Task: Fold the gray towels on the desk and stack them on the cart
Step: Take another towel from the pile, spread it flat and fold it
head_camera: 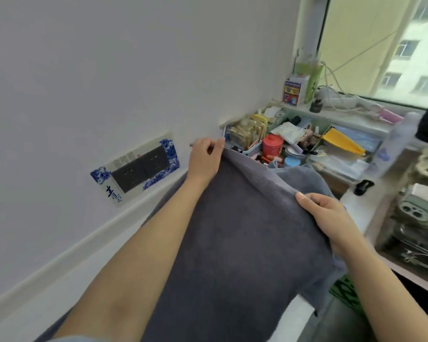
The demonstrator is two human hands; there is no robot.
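While my left hand [204, 159] and right hand [331, 215] each pinch the top edge of the gray towel [232, 243] hanging at six o'clock, I judge folding barely begun, stacking undone

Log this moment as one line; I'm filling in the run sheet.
step: towel fold | left hand: pinches far corner of gray towel | right hand: grips near edge | towel: raised, spread | cart: unseen
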